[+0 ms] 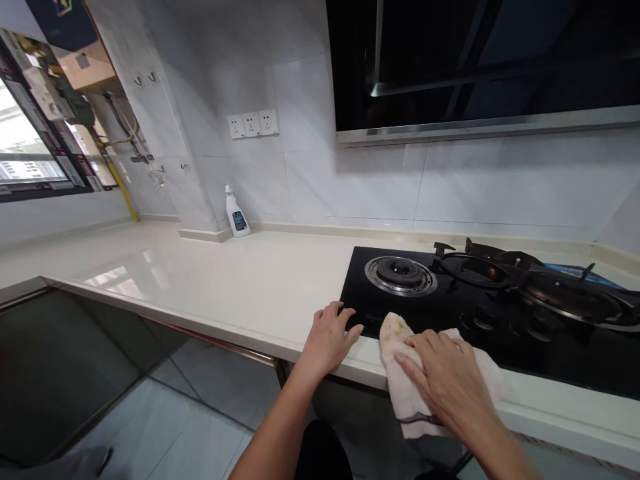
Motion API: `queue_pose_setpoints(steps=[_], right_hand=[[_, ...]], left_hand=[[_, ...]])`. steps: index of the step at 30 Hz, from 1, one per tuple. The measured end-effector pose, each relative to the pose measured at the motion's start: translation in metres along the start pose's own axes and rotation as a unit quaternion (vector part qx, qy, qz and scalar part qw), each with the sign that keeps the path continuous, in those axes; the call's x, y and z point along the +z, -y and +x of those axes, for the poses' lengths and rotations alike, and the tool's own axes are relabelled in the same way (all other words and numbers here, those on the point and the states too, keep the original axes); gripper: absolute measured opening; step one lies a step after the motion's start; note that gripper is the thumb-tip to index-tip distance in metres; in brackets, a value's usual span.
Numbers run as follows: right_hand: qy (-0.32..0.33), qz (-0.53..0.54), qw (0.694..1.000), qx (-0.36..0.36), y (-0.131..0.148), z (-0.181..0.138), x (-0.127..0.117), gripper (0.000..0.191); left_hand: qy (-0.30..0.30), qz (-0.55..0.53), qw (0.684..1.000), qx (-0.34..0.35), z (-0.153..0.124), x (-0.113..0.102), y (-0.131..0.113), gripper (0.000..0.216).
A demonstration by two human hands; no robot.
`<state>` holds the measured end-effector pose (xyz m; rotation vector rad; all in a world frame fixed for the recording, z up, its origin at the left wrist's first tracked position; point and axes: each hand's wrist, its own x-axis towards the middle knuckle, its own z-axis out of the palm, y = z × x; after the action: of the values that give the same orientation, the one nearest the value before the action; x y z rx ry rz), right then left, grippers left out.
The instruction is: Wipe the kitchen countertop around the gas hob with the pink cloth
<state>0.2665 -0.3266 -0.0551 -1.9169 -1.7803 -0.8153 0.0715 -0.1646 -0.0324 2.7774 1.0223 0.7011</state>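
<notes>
My left hand [327, 340] rests palm down on the cream countertop, its fingertips touching the front edge of a black glass gas hob [400, 320]. My right hand [445, 373] presses a folded white cloth [400, 373] against the hob's front edge, and the cloth hangs over the counter edge. The cloth has a yellowish stain at its top corner and a dark stripe near its lower end. A round steel burner [400, 275] sits uncovered just beyond my hands. A second burner [570, 297] lies to the right under black pan supports.
A white spray bottle [237, 215] stands against the tiled wall behind the cream countertop [200, 280]. Above it are several wall sockets [253, 124]. A black range hood [480, 67] hangs over the hob. A window [30, 133] and a yellow pipe [123, 190] are at far left.
</notes>
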Motion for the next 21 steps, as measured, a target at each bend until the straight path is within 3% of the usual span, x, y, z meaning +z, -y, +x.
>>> queue_pose_setpoints(steps=[3,7,14,17,21], right_hand=[[0.022,0.010,1.000,0.012,0.012,0.026,0.011,0.033],[0.108,0.007,0.992,0.061,0.023,0.072,0.030,0.041],[0.152,0.018,0.988,0.026,0.016,0.140,0.066,0.046],[0.143,0.011,0.989,0.026,0.006,0.145,0.070,0.049],[0.138,0.006,0.990,0.021,-0.025,0.118,0.058,0.048]], left_hand=[[-0.008,0.006,1.000,0.011,0.000,0.002,0.002,0.030],[-0.010,0.006,1.000,0.014,-0.001,0.004,0.006,0.034],[-0.016,-0.017,1.000,0.002,-0.001,0.002,0.006,0.035],[-0.022,-0.007,1.000,0.008,0.000,0.004,0.007,0.034],[-0.025,0.005,0.999,0.024,-0.001,0.005,0.008,0.033]])
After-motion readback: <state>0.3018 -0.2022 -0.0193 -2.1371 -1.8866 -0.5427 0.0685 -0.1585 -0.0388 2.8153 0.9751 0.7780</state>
